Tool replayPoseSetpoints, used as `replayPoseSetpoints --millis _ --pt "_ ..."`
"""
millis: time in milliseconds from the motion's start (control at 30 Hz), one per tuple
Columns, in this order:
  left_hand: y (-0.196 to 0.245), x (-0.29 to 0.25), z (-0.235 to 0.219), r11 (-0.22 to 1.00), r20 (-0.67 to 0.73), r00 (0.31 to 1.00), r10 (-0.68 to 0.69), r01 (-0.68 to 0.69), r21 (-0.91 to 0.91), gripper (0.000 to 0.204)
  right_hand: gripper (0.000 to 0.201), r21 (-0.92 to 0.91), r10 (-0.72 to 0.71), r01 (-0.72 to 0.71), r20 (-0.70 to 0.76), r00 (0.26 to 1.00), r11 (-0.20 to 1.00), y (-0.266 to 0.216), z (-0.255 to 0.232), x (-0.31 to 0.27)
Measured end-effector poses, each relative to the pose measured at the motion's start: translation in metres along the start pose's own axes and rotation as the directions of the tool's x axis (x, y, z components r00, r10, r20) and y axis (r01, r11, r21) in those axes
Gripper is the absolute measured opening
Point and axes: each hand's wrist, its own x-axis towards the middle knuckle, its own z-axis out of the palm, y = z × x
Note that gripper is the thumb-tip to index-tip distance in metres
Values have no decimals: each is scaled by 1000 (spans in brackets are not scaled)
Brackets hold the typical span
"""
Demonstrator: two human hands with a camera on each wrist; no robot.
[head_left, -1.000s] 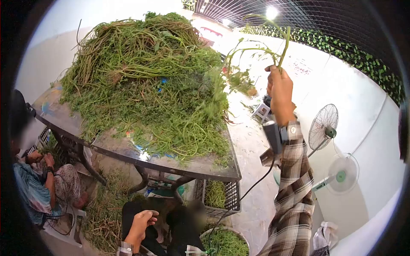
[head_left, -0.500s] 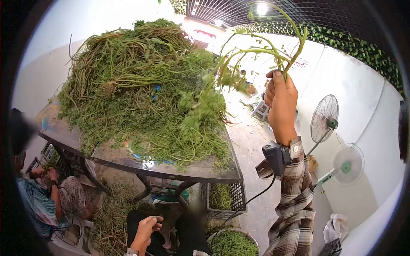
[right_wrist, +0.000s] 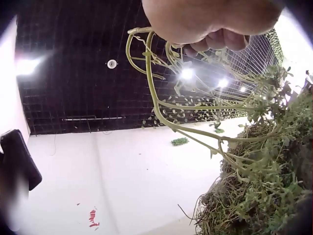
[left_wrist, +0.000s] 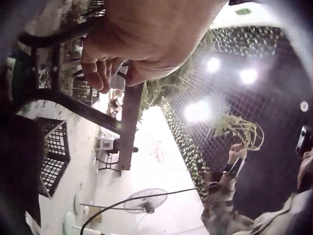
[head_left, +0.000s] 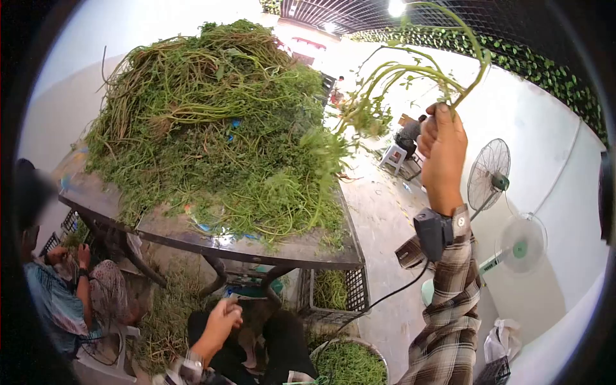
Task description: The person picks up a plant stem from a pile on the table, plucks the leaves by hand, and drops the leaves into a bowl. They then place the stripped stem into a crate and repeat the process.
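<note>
My right hand (head_left: pixel 443 138) is raised high to the right of the table and grips a small bunch of long green stems (head_left: pixel 410 70). The stems arch leftward toward a big heap of greens (head_left: pixel 218 128) piled on the metal table (head_left: pixel 256 253). In the right wrist view the same hand (right_wrist: pixel 210 19) pinches the looped stems (right_wrist: pixel 161 98) above the heap (right_wrist: pixel 259 196). My left hand (head_left: pixel 221 317) hovers low over my lap beneath the table edge. Its fingers (left_wrist: pixel 98 73) are loosely curled and nothing shows in them.
A black crate (head_left: pixel 330 292) of greens stands under the table, with a round basin (head_left: pixel 350 362) of greens in front of it. Two fans (head_left: pixel 487 183) (head_left: pixel 516 247) stand by the right wall. A person (head_left: pixel 64 289) sits at the left. Another person (head_left: pixel 407 135) sits farther back.
My right hand has drifted right with the stems, drawing them clear of the heap. My left hand has lifted off my lap toward the table.
</note>
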Motion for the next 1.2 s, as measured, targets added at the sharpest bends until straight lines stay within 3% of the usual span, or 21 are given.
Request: replayPoseSetpoints --millis 133,233,367,433,600,667,800,833,867,933,967,1067,1100,1200 --pt "59 31 10 952 10 953 303 -302 -48 60 24 -7 -6 6 11 1000 1000 -22 -3 -8" --pt "100 47 32 909 22 911 411 -408 -90 64 24 9 -4 3 40 999 1000 -34 -7 -16" --pt "114 48 66 906 135 906 401 -371 -202 77 23 -40 35 -35 -6 999 999 -48 -4 -37" --pt "115 41 87 891 235 861 450 -415 -184 88 21 -46 74 -72 31 997 996 -52 -3 -49" --pt "127 34 104 848 253 810 528 -515 -123 106 21 -69 223 -218 67 973 973 -52 6 -82" --pt "124 35 104 859 259 821 509 -466 -212 95 22 -61 256 -252 64 965 966 -47 8 -96" --pt "129 27 95 877 235 846 479 -448 -176 82 23 -5 364 -365 99 926 931 -33 5 -120" --pt "118 30 92 898 181 881 437 -437 -43 58 22 -13 371 -371 90 924 928 -30 4 -123" --pt "113 27 88 904 175 888 425 -426 -36 58 22 -22 376 -376 79 923 927 -28 2 -126" --pt "107 20 82 923 296 874 385 -368 -112 38 22 -1 387 -389 100 917 921 -22 -4 -123" --pt "98 19 75 909 253 889 382 -410 67 26 22 -13 372 -372 65 926 928 -19 -7 -119" --pt "78 10 50 934 191 951 242 -282 221 21 22 -56 345 -345 -7 939 937 -14 -20 -107" --pt "85 -4 47 955 144 969 202 -228 189 22 22 -65 325 -325 -20 946 943 -13 -28 -101" --pt "45 -11 12 964 59 975 215 -221 145 24 23 -93 298 -305 -86 951 948 -13 -42 -91"
